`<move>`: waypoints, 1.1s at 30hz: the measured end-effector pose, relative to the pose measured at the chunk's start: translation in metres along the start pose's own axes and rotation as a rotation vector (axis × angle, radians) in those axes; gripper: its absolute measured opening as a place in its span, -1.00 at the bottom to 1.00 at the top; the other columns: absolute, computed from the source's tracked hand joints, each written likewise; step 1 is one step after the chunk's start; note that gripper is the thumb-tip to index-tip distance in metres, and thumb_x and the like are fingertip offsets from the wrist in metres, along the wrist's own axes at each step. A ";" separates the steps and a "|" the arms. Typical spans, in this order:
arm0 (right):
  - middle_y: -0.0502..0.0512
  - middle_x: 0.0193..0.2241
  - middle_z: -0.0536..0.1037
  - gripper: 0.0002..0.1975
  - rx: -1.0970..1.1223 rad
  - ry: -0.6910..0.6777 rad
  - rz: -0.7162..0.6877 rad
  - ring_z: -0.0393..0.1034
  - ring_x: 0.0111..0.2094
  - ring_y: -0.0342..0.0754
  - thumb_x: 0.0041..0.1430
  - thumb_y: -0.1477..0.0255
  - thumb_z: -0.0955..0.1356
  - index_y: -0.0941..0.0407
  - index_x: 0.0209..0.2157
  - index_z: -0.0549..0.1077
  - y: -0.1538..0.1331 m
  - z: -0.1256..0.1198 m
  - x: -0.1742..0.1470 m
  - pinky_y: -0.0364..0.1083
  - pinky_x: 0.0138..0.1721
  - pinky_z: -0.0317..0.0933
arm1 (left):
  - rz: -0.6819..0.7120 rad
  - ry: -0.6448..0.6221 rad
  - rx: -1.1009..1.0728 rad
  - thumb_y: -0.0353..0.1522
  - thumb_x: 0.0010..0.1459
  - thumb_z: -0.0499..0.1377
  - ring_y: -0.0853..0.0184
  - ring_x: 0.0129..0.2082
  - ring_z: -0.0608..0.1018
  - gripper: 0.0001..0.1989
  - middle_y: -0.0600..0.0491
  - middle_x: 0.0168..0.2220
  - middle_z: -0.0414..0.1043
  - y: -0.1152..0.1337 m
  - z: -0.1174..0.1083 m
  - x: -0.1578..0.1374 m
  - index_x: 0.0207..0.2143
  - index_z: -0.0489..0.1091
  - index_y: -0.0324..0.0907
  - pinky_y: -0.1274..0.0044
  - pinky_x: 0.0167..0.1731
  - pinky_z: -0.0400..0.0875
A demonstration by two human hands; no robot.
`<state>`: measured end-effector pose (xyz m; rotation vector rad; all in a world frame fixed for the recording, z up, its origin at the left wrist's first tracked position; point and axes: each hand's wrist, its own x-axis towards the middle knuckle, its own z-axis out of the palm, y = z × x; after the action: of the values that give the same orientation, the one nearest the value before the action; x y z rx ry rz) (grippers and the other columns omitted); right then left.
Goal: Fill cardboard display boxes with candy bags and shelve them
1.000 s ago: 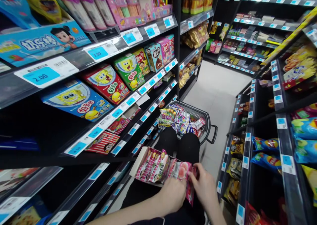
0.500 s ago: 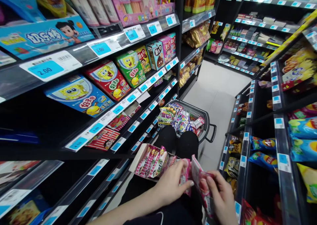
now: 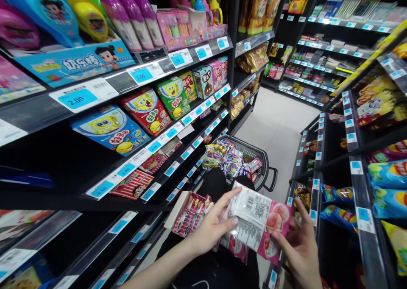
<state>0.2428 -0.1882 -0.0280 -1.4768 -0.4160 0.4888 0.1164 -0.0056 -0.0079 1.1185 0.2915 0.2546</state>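
A pink and white candy packet (image 3: 254,221) lies tilted between my two hands, its barcode and printed text side up, with pink fruit pictures at the right end. My left hand (image 3: 216,225) grips its left edge between thumb and fingers. Around the right end, the fingers and thumb of my right hand (image 3: 299,242) pinch the packet. Another pink packet (image 3: 237,248) shows partly beneath it; what bears it is hidden. Left of my left hand, an open box (image 3: 174,210) of pink striped packets (image 3: 192,212) rests by my legs.
A grey basket (image 3: 265,164) full of snack bags (image 3: 233,162) stands on the floor beyond my knees. Shelves with cartoon snack boxes (image 3: 111,128) and price tags (image 3: 78,98) rise on the left. Chip bags (image 3: 388,198) line the right shelves. Pale aisle floor (image 3: 280,106) runs ahead.
The packet, earlier held edge-on in my right hand, is now turned printed side up and spread between both hands. Both hands have risen slightly. The view has shifted a little.
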 end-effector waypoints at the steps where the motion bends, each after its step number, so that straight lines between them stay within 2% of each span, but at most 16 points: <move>1: 0.12 -0.11 0.59 -0.39 -0.084 -0.021 -0.069 0.55 -0.18 0.03 0.03 0.46 0.47 -0.09 0.13 0.33 0.002 -0.004 -0.001 -0.05 -0.20 0.44 | 0.004 0.017 0.023 -0.23 0.07 0.29 0.17 0.03 0.44 -0.41 -0.10 0.04 0.40 0.003 -0.002 0.000 0.15 0.25 -0.09 0.32 0.08 0.25; 3: 0.10 -0.15 0.61 -0.56 -0.243 -0.041 -0.239 0.55 -0.19 0.01 0.01 0.50 0.48 -0.04 -0.03 0.50 0.004 -0.011 -0.001 -0.11 -0.18 0.43 | -0.007 0.056 0.060 -0.26 -0.01 0.34 0.21 -0.10 0.50 -0.43 -0.08 -0.05 0.46 0.006 -0.006 -0.001 0.08 0.34 -0.13 0.37 -0.04 0.35; 4: 0.09 -0.15 0.61 -0.58 -0.299 -0.054 -0.310 0.55 -0.19 0.00 0.00 0.49 0.49 -0.04 -0.06 0.52 0.004 -0.014 0.000 -0.14 -0.18 0.42 | -0.024 0.072 0.083 -0.29 -0.04 0.36 0.23 -0.17 0.52 -0.44 -0.07 -0.10 0.48 0.007 -0.007 -0.001 0.05 0.36 -0.14 0.41 -0.12 0.40; 8: 0.07 -0.10 0.58 -0.42 -0.470 -0.158 -0.465 0.53 -0.17 -0.02 -0.03 0.44 0.51 -0.07 0.08 0.42 -0.008 -0.017 0.005 -0.17 -0.18 0.43 | -0.007 0.135 0.331 -0.37 -0.09 0.36 0.31 -0.32 0.50 -0.57 -0.02 -0.23 0.50 0.012 -0.008 -0.002 -0.09 0.51 -0.15 0.56 -0.35 0.41; 11: 0.05 -0.10 0.57 -0.47 -0.559 -0.183 -0.555 0.53 -0.17 -0.04 0.04 0.48 0.47 -0.08 0.07 0.42 -0.015 -0.016 0.006 -0.18 -0.18 0.42 | 0.043 0.128 0.504 -0.39 -0.13 0.39 0.33 -0.35 0.49 -0.62 -0.02 -0.26 0.49 0.021 -0.010 -0.002 -0.17 0.57 -0.14 0.61 -0.45 0.38; 16: 0.02 -0.17 0.55 -0.52 -0.558 -0.131 -0.622 0.50 -0.24 -0.12 0.09 0.59 0.41 -0.09 0.04 0.45 -0.012 -0.013 0.004 -0.24 -0.26 0.38 | 0.100 0.005 0.549 -0.41 -0.10 0.38 0.29 -0.27 0.55 -0.64 -0.08 -0.12 0.49 0.031 -0.015 -0.001 -0.16 0.57 -0.14 0.63 -0.46 0.45; 21: 0.00 -0.29 0.54 -0.65 -0.506 0.000 -0.645 0.46 -0.31 -0.13 0.11 0.63 0.38 -0.08 -0.15 0.56 -0.011 -0.004 0.004 -0.19 -0.28 0.35 | 0.422 -0.018 0.753 -0.36 0.04 0.32 0.28 -0.35 0.60 -0.79 -0.15 -0.25 0.53 0.035 -0.015 0.003 -0.25 0.60 -0.26 0.56 -0.38 0.50; 24: 0.00 -0.38 0.55 -0.75 -0.527 0.026 -0.651 0.46 -0.33 -0.10 0.12 0.60 0.38 -0.03 -0.22 0.54 -0.015 -0.002 0.006 -0.18 -0.33 0.35 | 0.564 -0.021 0.874 -0.33 0.13 0.25 0.35 -0.45 0.58 -0.80 -0.15 -0.30 0.53 0.039 -0.010 0.005 -0.29 0.60 -0.29 0.60 -0.46 0.47; 29: 0.00 -0.49 0.56 -0.89 -0.597 -0.040 -0.653 0.48 -0.46 -0.10 0.19 0.51 0.32 0.03 -0.32 0.47 -0.030 -0.002 0.012 -0.21 -0.44 0.33 | 0.642 0.025 0.931 -0.35 0.19 0.19 0.38 -0.44 0.55 -0.80 -0.13 -0.29 0.50 0.043 0.000 0.006 -0.32 0.58 -0.27 0.61 -0.44 0.46; 33: -0.03 -0.53 0.53 -0.92 -0.624 -0.042 -0.637 0.46 -0.53 -0.16 0.21 0.47 0.31 0.03 -0.35 0.44 -0.040 0.002 0.015 -0.25 -0.47 0.29 | 0.613 0.081 0.903 -0.38 0.22 0.14 0.35 -0.42 0.50 -0.79 -0.07 -0.37 0.44 0.044 0.008 0.006 -0.37 0.56 -0.26 0.55 -0.41 0.42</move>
<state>0.2562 -0.1800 0.0112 -1.8073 -1.0975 -0.1435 0.1228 0.0079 0.0346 2.0891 0.1170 0.7590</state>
